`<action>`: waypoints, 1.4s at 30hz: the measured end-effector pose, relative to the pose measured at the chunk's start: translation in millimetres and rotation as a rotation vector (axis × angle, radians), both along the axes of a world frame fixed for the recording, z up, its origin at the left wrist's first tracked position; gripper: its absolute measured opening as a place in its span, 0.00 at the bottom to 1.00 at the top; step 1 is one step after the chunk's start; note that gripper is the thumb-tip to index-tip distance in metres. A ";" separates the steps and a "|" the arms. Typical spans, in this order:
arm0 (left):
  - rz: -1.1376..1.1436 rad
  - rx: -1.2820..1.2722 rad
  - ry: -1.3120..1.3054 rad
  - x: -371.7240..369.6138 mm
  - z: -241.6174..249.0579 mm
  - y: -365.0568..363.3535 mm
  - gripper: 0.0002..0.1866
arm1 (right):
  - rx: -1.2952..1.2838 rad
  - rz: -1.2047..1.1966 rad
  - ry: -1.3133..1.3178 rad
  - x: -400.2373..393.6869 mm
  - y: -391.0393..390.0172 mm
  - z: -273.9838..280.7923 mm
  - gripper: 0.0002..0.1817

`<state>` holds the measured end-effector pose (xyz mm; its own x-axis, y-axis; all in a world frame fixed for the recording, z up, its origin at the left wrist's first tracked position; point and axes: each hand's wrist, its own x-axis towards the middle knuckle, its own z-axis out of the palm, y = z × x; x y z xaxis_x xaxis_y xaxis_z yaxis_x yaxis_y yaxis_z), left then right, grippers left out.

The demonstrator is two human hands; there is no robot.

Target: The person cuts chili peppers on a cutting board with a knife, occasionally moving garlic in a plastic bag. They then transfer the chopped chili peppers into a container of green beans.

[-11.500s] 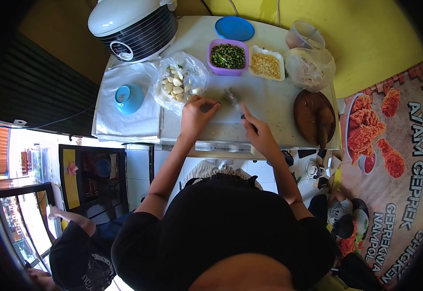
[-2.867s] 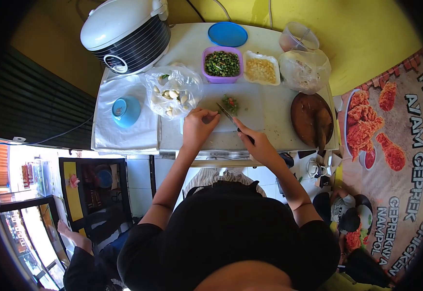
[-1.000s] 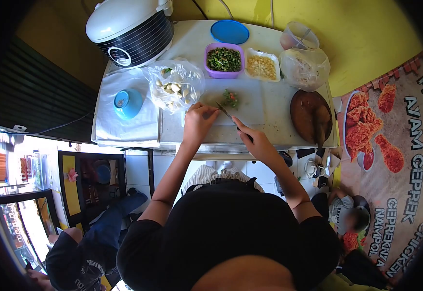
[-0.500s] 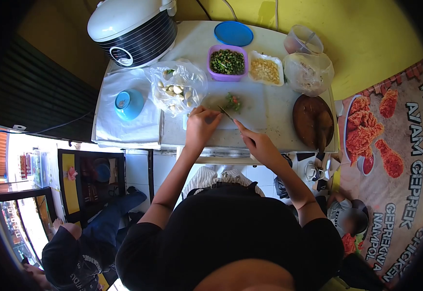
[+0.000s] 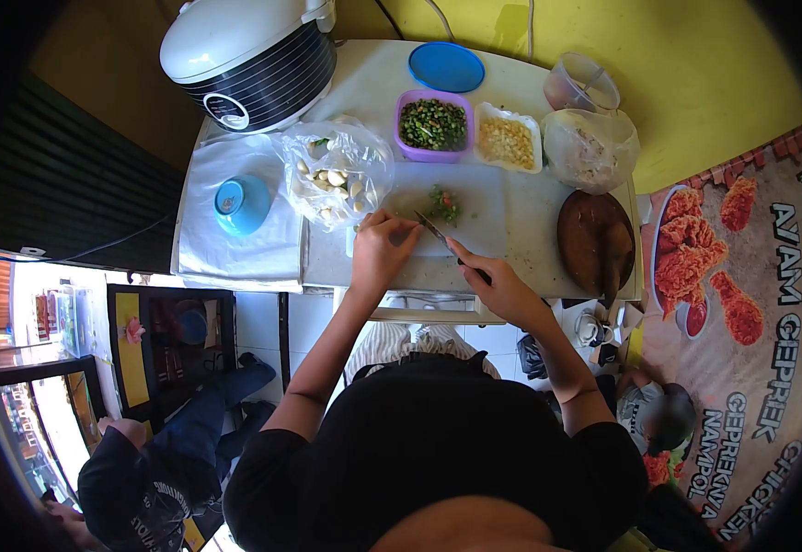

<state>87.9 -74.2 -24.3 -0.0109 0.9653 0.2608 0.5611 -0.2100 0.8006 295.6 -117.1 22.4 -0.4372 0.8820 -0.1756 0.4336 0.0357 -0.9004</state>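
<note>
**Cutting on the white board**

Left hand (image 5: pixel 381 250) pressed down on the white plastic cutting board (image 5: pixel 484 216), fingers curled tight over something too small to see. Right hand (image 5: pixel 502 287) closed around the dark handle of a small steel knife (image 5: pixel 438 233), blade tip pointing far and left, just beside the left fingertips. Little pile of chopped green and red bits (image 5: pixel 442 202) on the board, just past the blade.

Clear plastic bag of peeled garlic cloves (image 5: pixel 335 175) touching the board's left edge. Purple tub of chopped green beans (image 5: pixel 432 125) and white tray of yellow bits (image 5: pixel 507 140) at the far side of the board. Round blue lid (image 5: pixel 446 66) farther back. Big white rice cooker (image 5: pixel 249 51) at the far left corner. Small blue bowl (image 5: pixel 240 202) on a white cloth, left. Brown stone mortar (image 5: pixel 594 241) at the right.
</note>
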 end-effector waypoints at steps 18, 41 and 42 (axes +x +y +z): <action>0.026 -0.032 -0.003 -0.2 7.5 1.0 0.05 | 0.128 -0.083 -0.124 -16.2 0.6 -15.7 0.27; -0.059 -0.056 0.010 -6.4 7.5 4.6 0.07 | 0.178 -0.127 -0.112 -17.6 -18.4 -29.7 0.28; -0.047 -0.046 0.014 -5.9 7.2 5.0 0.07 | 0.118 -0.138 -0.132 -15.3 -22.0 -27.5 0.27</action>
<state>82.0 -69.3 -17.1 0.0378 0.9757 0.2158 0.5629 -0.1992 0.8021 280.4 -139.1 -5.1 -0.2912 0.9498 -0.1148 0.5552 0.0700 -0.8288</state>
